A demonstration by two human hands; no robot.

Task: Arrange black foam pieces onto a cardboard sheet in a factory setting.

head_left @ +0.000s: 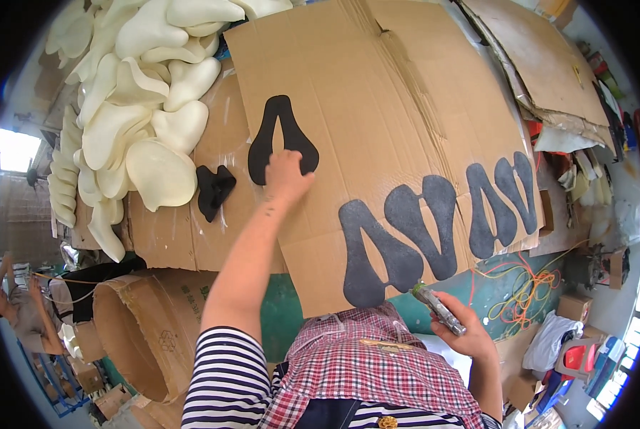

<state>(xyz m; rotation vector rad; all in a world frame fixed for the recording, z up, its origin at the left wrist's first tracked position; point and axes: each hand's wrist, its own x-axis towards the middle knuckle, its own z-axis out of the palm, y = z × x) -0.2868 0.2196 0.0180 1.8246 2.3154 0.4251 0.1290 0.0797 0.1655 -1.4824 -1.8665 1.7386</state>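
Observation:
Near the middle of the cardboard sheet (pixel 341 107), my left hand (pixel 288 177) grips the lower middle of a black saddle-shaped pad (pixel 305 151) with a long slot; its fingers are curled and partly hide the slot. My right hand (pixel 463 325), close to my apron, is wrapped round a short, stained, tube-like tool (pixel 440 309) with a greenish tip; its exact kind is unclear. That tip is beside the lower edge of a row of several dark grey slotted pads (pixel 398 257). A small folded black piece (pixel 215 191) lies left of my left hand.
Cream foam pads (pixel 162 174) are heaped at the left. Behind to the right are stacked cardboard sheets (pixel 549 57). An open cardboard drum (pixel 119 336) stands lower left, near another person (pixel 30 314). Orange and yellow hoses (pixel 524 289) lie on the green floor.

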